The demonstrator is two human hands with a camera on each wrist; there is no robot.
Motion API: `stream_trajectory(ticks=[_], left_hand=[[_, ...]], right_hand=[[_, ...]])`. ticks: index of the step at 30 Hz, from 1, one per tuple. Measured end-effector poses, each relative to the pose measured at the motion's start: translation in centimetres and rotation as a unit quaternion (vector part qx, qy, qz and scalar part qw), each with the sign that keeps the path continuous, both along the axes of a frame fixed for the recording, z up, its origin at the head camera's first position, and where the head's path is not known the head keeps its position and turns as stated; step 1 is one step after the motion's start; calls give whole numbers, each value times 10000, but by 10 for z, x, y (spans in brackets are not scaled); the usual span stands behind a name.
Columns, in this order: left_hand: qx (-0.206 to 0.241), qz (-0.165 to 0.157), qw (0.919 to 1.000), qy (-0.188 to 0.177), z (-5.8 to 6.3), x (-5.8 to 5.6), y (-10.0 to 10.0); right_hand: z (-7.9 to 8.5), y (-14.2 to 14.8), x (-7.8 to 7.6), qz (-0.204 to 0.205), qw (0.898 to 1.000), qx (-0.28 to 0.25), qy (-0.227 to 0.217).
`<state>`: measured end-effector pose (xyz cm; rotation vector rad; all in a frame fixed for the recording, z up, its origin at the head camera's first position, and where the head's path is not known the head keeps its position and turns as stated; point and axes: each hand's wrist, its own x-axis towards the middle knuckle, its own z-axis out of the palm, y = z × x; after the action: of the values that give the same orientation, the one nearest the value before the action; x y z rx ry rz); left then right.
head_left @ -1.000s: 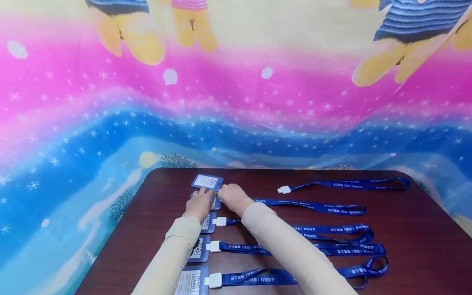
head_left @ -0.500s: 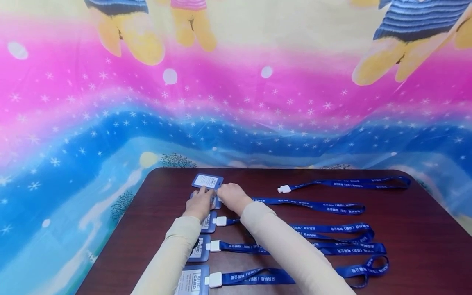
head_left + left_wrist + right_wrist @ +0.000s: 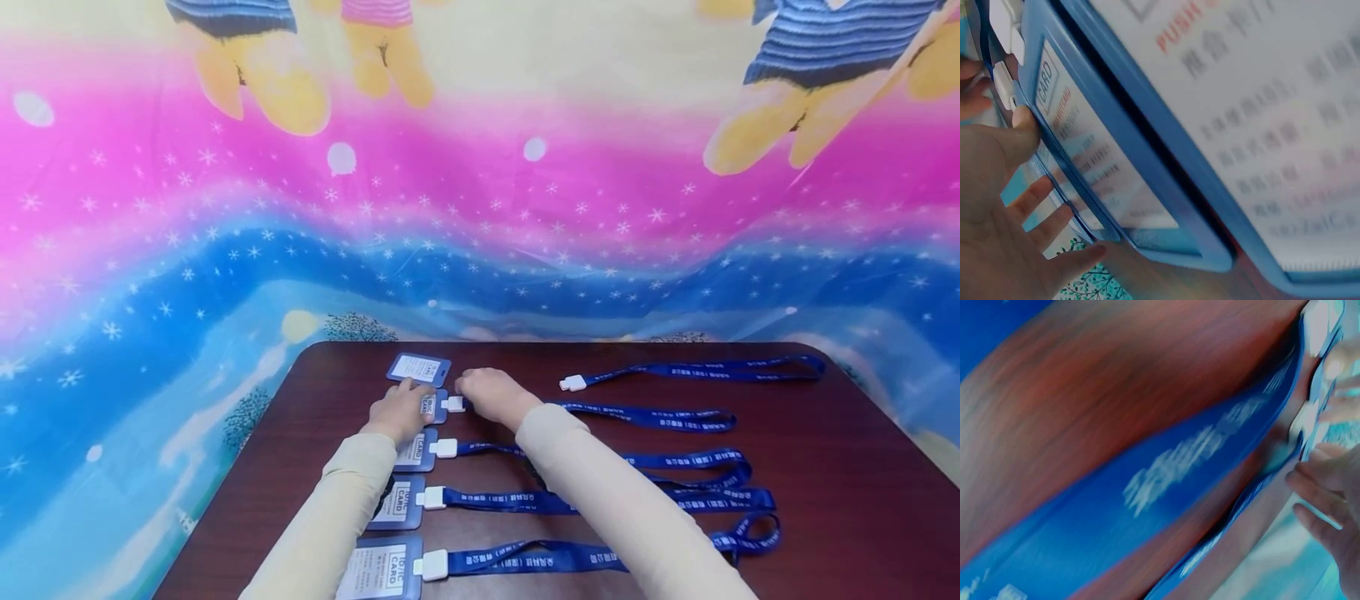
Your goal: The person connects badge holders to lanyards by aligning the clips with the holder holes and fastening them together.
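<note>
My left hand (image 3: pixel 397 412) holds a blue-framed ID badge holder (image 3: pixel 429 406), second from the back in a row. Its thumb lies at the near edge and its fingers at the far edge. A white clip (image 3: pixel 453 405) joins this holder to a blue lanyard (image 3: pixel 652 417) with white printing. Just right of that clip is my right hand (image 3: pixel 495 393), over the start of the strap. In the right wrist view its fingers (image 3: pixel 1313 500) are loosely bent beside the strap, and the view is blurred. Behind the held one lies a badge holder (image 3: pixel 418 369) without a strap.
Nearer me lie several badge holders (image 3: pixel 397 502) clipped to lanyards (image 3: pixel 495 502), their straps running right across the dark wooden table (image 3: pixel 847 467). At the back right is a separate lanyard (image 3: pixel 720 369) with a white clip. A printed curtain (image 3: pixel 480 208) hangs behind the table.
My right hand has moved right, off the clip, so the white clip now shows joined to the second holder. My left hand stays on that holder, shifted slightly left.
</note>
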<state>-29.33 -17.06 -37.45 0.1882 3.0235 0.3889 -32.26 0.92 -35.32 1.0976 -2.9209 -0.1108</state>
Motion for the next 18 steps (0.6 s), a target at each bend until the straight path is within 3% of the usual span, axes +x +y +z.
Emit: stream_trajectory(ticks=[5, 10, 18], left_hand=[[-43, -113, 9999, 79, 4, -1, -6], [-4, -204, 9994, 291, 7, 2, -13], [57, -242, 9979, 602, 8, 3, -19]], right_hand=[[5, 34, -4, -163, 9991, -393, -89], [8, 73, -9, -418, 9981, -430, -153], [15, 128, -15, -1177, 9904, -468, -554]])
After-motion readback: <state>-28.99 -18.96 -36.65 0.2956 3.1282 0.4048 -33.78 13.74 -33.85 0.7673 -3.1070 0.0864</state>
